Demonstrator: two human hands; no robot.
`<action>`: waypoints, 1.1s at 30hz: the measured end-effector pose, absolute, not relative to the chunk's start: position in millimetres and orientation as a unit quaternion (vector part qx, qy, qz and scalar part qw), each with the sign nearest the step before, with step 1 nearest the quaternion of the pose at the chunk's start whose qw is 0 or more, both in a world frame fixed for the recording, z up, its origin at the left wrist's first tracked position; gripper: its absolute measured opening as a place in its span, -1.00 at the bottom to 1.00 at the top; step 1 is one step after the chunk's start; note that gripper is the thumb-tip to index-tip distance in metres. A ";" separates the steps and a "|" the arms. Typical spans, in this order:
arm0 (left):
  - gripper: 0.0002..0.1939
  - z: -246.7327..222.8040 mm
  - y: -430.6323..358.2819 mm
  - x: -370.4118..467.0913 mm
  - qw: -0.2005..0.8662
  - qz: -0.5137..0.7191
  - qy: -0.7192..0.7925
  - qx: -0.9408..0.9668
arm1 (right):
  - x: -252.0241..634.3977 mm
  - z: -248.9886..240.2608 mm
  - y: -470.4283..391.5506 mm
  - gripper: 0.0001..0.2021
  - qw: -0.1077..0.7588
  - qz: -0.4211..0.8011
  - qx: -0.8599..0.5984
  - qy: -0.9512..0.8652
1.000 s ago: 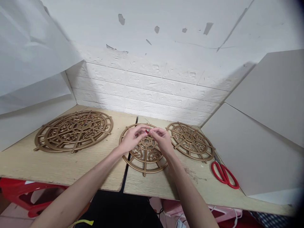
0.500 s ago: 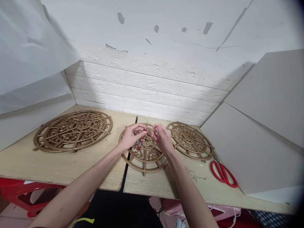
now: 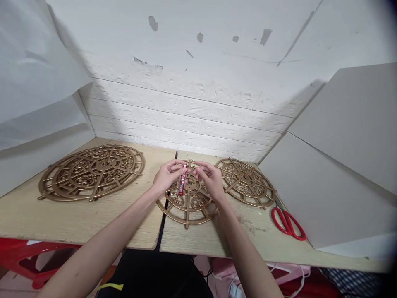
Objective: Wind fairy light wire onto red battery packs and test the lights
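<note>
My left hand [image 3: 166,178] is closed on a slim red tube-like piece [image 3: 181,188] with pale printing, which hangs upright from thumb and fingers; its exact kind is unclear. Close beside it, my right hand [image 3: 212,179] has thumb and fingers pinched together on a thin dark wire [image 3: 190,158], whose free end sticks up between the hands. Both hands are over a round bronze-coloured openwork panel [image 3: 187,216] with scroll patterns, lying across the gap between two table boards. The hands hide part of its far side.
More bronze panels [image 3: 93,194] lie stacked at the left, with a wire on top. Another openwork panel [image 3: 248,201] is at the right. Red-handled scissors [image 3: 289,223] rest near the white side board [image 3: 338,174]. A white brick-patterned wall [image 3: 180,107] stands behind.
The red piece has turned more upright in my left hand. My right hand's fingers have shifted slightly left, nearer the red piece. The whole view has moved a little.
</note>
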State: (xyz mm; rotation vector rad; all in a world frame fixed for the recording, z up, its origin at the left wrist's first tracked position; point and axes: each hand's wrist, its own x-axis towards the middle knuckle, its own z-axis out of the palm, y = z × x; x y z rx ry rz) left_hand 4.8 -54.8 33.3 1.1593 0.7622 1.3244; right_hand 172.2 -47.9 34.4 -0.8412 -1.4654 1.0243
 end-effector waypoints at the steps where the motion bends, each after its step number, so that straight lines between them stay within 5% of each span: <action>1: -0.61 33.9 -54.9 4.8 0.572 0.570 0.329 0.489 | 172.9 34.4 -47.9 -0.69 0.546 0.417 -0.363 -0.630; 8: -0.66 30.8 -50.1 3.8 0.560 0.615 0.347 0.434 | 173.9 36.0 -51.0 -0.82 0.569 0.204 -0.422 -0.676; 17: -0.73 33.1 -50.2 3.0 0.579 0.617 0.349 0.402 | 169.1 32.8 -47.3 -0.73 0.566 0.407 -0.365 -0.617; 26: -0.78 32.9 -44.5 -0.9 0.605 0.642 0.359 0.305 | 183.0 36.3 -45.7 -0.86 0.496 0.155 -0.408 -0.751; 33: -0.85 33.3 -41.8 -3.8 0.626 0.647 0.365 0.238 | 192.0 36.7 -41.7 -0.87 0.433 0.135 -0.424 -0.784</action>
